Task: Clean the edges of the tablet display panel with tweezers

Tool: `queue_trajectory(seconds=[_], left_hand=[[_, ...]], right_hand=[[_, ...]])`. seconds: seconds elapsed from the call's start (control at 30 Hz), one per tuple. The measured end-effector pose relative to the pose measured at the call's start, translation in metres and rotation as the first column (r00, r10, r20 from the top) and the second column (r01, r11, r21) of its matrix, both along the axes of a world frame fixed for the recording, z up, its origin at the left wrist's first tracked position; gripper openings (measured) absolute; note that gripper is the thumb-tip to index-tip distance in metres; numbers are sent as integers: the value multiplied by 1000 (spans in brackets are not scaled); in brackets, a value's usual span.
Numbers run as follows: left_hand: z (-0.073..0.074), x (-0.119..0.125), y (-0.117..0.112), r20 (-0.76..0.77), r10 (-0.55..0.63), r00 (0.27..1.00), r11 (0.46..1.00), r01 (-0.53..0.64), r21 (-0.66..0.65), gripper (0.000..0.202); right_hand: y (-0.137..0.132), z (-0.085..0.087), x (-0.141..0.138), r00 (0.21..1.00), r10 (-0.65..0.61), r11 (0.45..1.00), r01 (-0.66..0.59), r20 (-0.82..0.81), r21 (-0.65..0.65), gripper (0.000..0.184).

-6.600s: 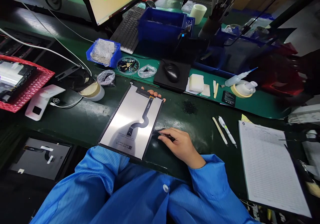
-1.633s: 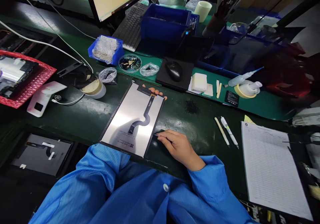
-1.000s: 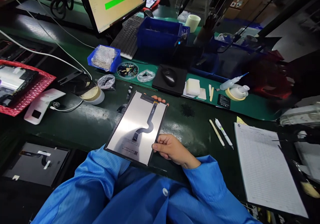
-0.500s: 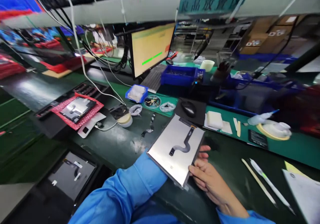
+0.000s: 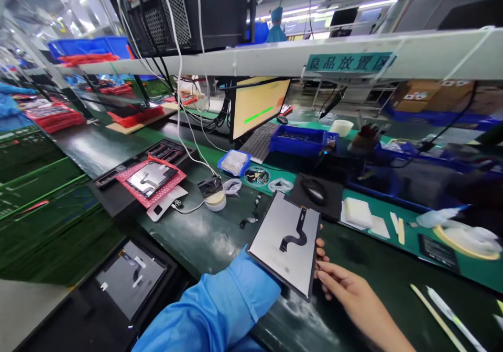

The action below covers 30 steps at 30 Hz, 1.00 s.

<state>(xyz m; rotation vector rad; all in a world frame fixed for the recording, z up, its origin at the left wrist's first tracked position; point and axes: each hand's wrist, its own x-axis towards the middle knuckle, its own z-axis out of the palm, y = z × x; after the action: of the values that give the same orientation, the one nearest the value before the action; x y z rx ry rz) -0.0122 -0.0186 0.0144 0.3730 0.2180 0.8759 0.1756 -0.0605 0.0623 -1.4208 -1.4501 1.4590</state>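
A tablet display panel is held tilted above the bench, its silver-grey back facing me. A dark curved flex cable lies on that back. My left hand supports the panel from beneath. Only its fingertips show, curled past the right edge; the palm is hidden. At that same edge, thumb and forefinger of my right hand are pinched together. Whatever is between them is too small to make out. Another flex cable lies on the bench just left of the panel.
To the left, another panel rests on red bubble wrap. A black tray at lower left holds a further panel. Behind are a mouse, blue bin and monitor. Sticks lie at right; a shelf beam crosses overhead.
The camera view has tilted up and turned left, so the bench appears lower and further right. My right thumb has slid off the panel's face to its edge. The left hand still supports the panel.
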Motion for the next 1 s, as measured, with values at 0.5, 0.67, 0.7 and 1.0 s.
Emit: queue_trajectory(seconds=[0.5, 0.67, 0.7, 1.0], left_hand=[[20, 5, 9, -88, 68, 994, 980, -83, -182, 28], [22, 1, 8, -69, 21, 997, 979, -35, -203, 35], [22, 0, 7, -62, 17, 998, 979, -29, -201, 37], [21, 2, 7, -7, 13, 1000, 981, -14, -193, 40]], right_hand=[[7, -42, 10, 928, -215, 854, 28, 305, 519, 19], [0, -40, 11, 901, -283, 854, 80, 330, 514, 16], [-1, -41, 10, 903, -287, 851, 86, 320, 518, 15], [-5, -44, 10, 919, -251, 763, -5, 304, 647, 21]])
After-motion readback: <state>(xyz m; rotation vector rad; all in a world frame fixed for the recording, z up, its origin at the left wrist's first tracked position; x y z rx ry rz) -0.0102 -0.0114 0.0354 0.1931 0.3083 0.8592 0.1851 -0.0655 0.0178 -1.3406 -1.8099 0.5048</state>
